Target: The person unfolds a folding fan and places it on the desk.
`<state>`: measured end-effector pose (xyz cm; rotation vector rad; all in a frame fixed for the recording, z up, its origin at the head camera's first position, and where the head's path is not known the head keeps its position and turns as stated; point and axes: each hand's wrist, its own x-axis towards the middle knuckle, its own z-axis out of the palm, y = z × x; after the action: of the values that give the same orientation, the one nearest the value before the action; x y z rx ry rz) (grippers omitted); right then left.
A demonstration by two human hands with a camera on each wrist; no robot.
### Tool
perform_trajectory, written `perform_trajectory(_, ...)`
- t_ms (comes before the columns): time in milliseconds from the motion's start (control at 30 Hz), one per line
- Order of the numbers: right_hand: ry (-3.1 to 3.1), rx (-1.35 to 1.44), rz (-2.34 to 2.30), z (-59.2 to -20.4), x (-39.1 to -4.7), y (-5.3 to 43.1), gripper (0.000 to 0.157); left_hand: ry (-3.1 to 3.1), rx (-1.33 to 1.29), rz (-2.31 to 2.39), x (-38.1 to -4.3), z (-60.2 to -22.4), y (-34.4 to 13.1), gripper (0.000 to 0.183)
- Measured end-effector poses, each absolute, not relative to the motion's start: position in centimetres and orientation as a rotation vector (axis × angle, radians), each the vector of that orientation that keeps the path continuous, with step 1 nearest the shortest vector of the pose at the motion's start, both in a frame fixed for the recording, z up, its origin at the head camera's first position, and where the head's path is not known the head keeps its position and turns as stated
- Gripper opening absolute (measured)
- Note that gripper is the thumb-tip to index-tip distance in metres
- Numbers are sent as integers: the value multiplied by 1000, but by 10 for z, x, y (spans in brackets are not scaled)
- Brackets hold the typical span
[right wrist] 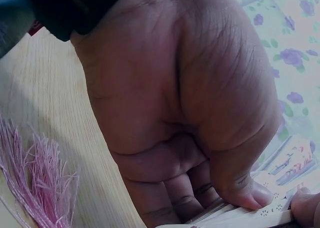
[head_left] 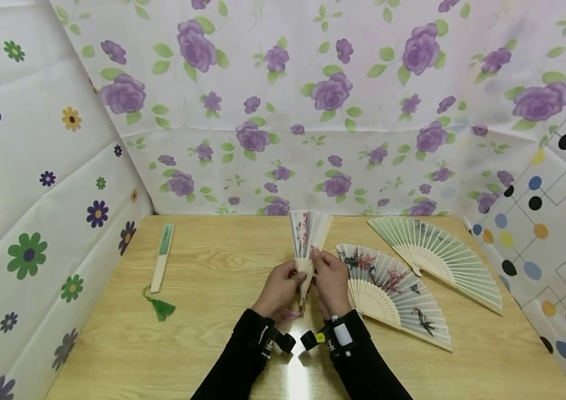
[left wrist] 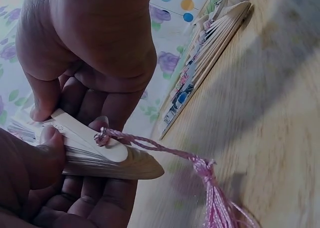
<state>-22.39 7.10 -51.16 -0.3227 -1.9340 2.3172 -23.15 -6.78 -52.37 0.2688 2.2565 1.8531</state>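
A partly spread folding fan (head_left: 305, 236) with a pale floral leaf stands between the two hands above the table, its ribs fanned slightly apart at the top. My left hand (head_left: 279, 289) grips the lower ribs, thumb in front. On the other side, my right hand (head_left: 332, 282) pinches the ribs a little higher up. Past the rivet end of the fan, in the left wrist view, a pink tassel (left wrist: 215, 203) hangs from a cord. The right wrist view shows strands of the same tassel (right wrist: 47, 183) at lower left.
A wide-open fan with blossoms and birds (head_left: 397, 278) lies just right of the hands. Behind it sits an open green fan (head_left: 443, 250). At the left, a folded green fan (head_left: 163, 256) has a green tassel (head_left: 163, 308). Floral cloth (head_left: 283, 139) backs the wooden table (head_left: 223, 244).
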Motion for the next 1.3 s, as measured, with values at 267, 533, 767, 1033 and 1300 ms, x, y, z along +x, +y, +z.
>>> perform_trajectory(267,-1814,-425,2357,-511,-223,73,38,2284,205,1889,-230,-523,-65,25)
perform_trajectory(533,-1882,-306,2438,-515,-231,81,35,2270,197,1936,-233,-524,-66,26)
perform_trajectory(767,-2185,-39,2514,-519,-240,108,35,2234,221,1960,-235,-523,-72,29)
perform_trajectory(1033,-2151,-104,2471,-519,-242,107,22,2128,92,2076,-234,-522,-68,29)
perform_trajectory(1300,-2093,-207,2435,-519,-239,100,33,2055,11,2138,-233,-521,-66,28)
